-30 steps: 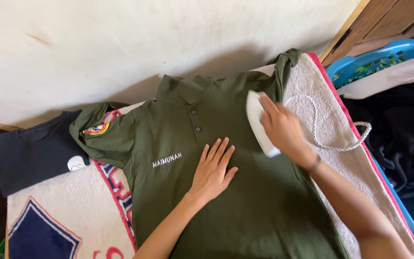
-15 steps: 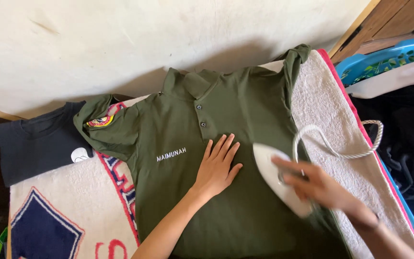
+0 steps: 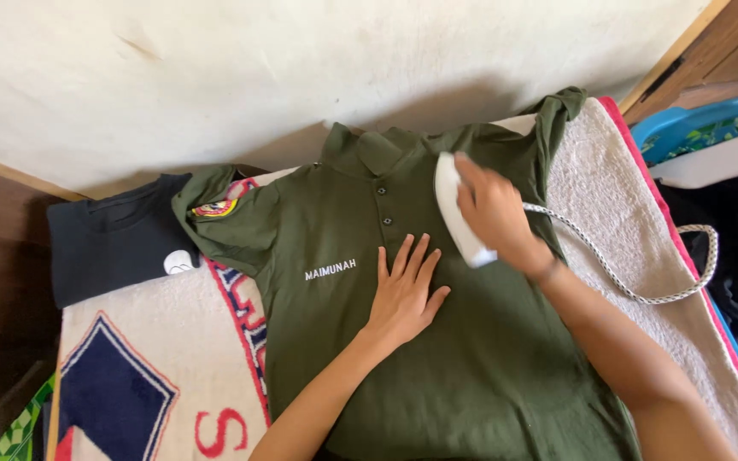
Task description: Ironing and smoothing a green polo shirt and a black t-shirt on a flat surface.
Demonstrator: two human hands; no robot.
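Note:
A dark green polo shirt (image 3: 471,358) lies face up on a patterned towel (image 3: 147,376), collar toward the wall. My left hand (image 3: 407,290) rests flat on the shirt's chest, fingers spread, just below the button placket. My right hand (image 3: 493,213) grips a white clothes iron (image 3: 453,205) pressed on the shirt's upper chest, near the collar and shoulder. The iron's braided cord (image 3: 625,277) trails right across a beige towel (image 3: 642,239).
A black t-shirt (image 3: 113,243) lies at the left beside the green sleeve with its badge. A pale wall (image 3: 301,68) runs along the back. A blue laundry basket (image 3: 702,128) with dark clothes stands at the right, next to a wooden door frame.
My right hand has slid the iron from the shirt's lower right side up toward the collar and shoulder. The left hand has stayed flat on the chest. The view shifted slightly.

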